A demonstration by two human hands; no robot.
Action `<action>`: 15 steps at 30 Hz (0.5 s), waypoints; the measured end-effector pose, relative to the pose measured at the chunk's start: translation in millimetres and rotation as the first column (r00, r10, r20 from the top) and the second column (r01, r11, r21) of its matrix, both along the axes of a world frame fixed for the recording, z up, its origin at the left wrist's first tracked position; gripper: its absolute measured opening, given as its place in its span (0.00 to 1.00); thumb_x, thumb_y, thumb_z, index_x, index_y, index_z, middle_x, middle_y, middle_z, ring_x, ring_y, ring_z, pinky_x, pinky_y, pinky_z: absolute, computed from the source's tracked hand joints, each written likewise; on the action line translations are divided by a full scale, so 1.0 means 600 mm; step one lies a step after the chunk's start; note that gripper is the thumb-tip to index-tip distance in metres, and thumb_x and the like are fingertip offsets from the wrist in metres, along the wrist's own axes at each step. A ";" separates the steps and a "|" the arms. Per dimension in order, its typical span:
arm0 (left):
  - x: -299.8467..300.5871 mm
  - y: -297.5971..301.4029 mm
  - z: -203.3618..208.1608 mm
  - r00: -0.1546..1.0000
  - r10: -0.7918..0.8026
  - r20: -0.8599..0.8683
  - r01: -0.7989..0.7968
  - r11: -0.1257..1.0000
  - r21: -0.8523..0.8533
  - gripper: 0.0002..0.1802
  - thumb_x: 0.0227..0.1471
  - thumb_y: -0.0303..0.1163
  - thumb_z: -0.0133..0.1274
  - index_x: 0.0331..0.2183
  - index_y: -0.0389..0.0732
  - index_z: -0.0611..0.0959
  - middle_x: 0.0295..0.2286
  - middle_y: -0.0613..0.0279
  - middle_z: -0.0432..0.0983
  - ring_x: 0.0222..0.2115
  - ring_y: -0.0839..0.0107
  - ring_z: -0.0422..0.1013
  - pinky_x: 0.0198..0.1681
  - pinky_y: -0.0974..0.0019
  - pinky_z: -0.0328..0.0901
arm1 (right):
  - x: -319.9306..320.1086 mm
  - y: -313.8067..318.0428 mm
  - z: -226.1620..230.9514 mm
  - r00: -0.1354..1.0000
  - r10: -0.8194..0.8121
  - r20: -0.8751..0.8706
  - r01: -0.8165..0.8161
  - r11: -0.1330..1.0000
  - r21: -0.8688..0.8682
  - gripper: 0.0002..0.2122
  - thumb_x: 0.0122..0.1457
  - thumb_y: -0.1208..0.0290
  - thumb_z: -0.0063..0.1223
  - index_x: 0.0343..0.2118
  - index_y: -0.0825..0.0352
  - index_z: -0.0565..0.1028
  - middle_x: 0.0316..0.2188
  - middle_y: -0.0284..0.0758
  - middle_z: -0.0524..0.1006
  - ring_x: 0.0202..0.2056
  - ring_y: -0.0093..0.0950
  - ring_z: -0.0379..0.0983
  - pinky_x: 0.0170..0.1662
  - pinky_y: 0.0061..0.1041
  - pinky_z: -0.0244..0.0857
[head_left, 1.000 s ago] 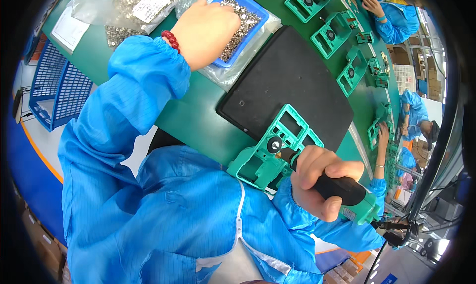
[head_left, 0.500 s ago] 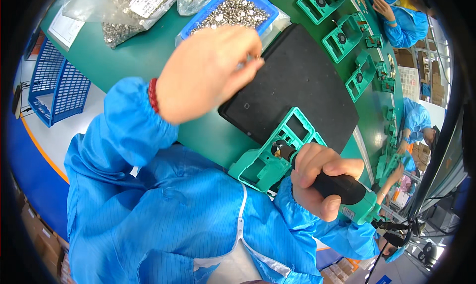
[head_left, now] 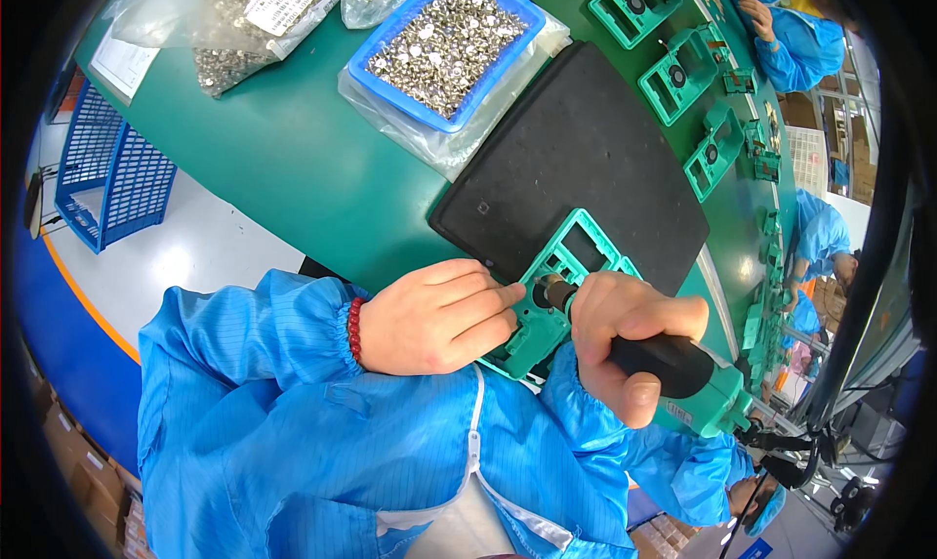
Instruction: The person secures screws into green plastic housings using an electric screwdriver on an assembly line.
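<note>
Below and beyond both sets of fingers, a green table (head_left: 293, 154) is spread, with a black mat (head_left: 595, 159) laid on it just ahead of them. Past the left fingers, to the left of the mat, a blue tray (head_left: 415, 110) is set on clear plastic, well within arm's reach. Between the two hands, a green housing (head_left: 537, 330) is placed, its far part overlapping the near edge of the mat and its near part half hidden by the left hand (head_left: 444, 315). A green-and-black power driver (head_left: 673, 369) is held by the right hand (head_left: 625, 330), whose fingers are wrapped firmly around the grip. The left fingers are stretched out side by side against the left of the housing, close to the driver's dark nose (head_left: 558, 293); whether anything is pinched under them cannot be told.

For good work, the housing is best braced by the left fingers, with the fingertips set clear of the nose. The driver is best lined up squarely and pressed evenly, since a tilted nose could slip. Beyond the left fingers, small metal parts (head_left: 444, 46) are heaped in the tray, where single pieces are best picked up.
</note>
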State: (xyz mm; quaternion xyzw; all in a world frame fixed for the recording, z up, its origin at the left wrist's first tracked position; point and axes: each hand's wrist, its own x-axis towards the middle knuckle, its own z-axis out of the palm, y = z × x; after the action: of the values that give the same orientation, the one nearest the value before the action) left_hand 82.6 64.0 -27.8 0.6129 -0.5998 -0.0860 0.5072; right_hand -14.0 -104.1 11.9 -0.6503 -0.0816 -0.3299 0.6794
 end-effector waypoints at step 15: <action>0.000 0.028 0.024 0.918 -0.082 0.387 0.024 0.988 0.152 0.14 0.45 0.33 0.54 0.37 0.42 0.82 0.41 0.59 0.79 0.44 0.65 0.73 0.50 0.60 0.64 | 0.023 0.061 0.063 0.950 -0.297 -0.098 0.306 0.947 0.097 0.29 0.56 0.47 0.62 0.47 0.67 0.64 0.21 0.38 0.74 0.24 0.29 0.70 0.28 0.30 0.67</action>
State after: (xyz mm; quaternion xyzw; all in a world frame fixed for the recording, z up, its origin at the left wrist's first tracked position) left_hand 82.4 81.0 -13.2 0.6361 -0.6979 -0.0185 0.3287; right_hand -0.2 -67.8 49.9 -0.6291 0.0650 -0.4070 0.6590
